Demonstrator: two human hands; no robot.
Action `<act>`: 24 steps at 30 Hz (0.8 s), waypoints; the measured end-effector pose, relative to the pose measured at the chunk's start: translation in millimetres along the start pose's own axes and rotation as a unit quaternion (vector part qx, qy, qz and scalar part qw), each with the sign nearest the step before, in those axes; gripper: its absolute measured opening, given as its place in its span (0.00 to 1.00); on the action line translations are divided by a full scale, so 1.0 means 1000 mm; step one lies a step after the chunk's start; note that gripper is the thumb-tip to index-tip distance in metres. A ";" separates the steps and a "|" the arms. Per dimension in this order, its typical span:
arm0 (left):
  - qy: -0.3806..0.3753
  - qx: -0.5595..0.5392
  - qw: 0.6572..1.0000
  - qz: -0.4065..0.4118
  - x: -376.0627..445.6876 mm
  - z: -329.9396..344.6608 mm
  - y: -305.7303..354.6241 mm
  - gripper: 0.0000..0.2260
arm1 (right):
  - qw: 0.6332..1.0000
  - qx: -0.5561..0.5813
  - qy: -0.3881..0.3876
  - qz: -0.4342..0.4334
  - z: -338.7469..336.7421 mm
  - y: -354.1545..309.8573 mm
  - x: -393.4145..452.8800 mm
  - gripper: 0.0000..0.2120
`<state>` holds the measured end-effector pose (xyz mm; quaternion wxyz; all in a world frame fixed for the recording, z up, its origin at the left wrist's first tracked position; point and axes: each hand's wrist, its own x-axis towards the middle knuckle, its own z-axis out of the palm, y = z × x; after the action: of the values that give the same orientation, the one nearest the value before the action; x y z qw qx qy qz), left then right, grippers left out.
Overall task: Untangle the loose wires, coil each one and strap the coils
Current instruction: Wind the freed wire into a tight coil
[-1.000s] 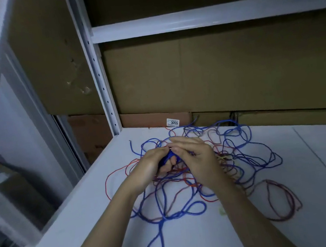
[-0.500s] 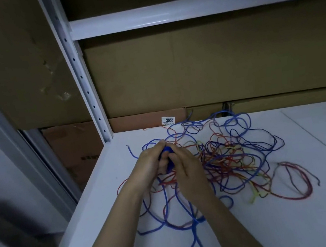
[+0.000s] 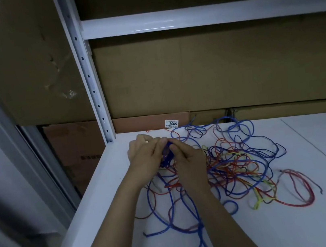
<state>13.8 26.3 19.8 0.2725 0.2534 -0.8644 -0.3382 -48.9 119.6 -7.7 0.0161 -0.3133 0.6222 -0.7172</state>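
Both hands meet mid-frame over the white shelf [image 3: 97, 196]; left hand [image 3: 145, 157] and right hand [image 3: 187, 162] each have their grip pinching a small bunch of blue wire [image 3: 166, 157] between them; the rest of that wire trails down toward the bottom edge; the tangle [image 3: 238, 165] of blue, red and yellow wires sprawls to the right of the hands; a small sticker [image 3: 171, 123] on the cardboard behind reads 3055, its finer print too small to read.
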 end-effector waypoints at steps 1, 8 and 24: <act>0.004 0.022 1.000 0.000 0.000 -0.001 0.000 0.16 | 1.000 -0.019 0.004 -0.013 0.001 0.001 0.000 0.17; -0.072 0.145 0.986 0.027 -0.011 0.007 0.009 0.26 | 0.959 -0.189 0.016 -0.212 -0.012 0.005 0.016 0.12; 0.072 0.025 0.996 0.049 0.004 0.051 0.057 0.10 | 0.974 -0.139 -0.154 -0.087 -0.063 -0.009 0.040 0.15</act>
<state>-35.7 83.0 30.3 0.3442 0.2413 -0.8618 -0.2838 -106.8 160.6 16.1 0.0055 -0.4722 0.6765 -0.5652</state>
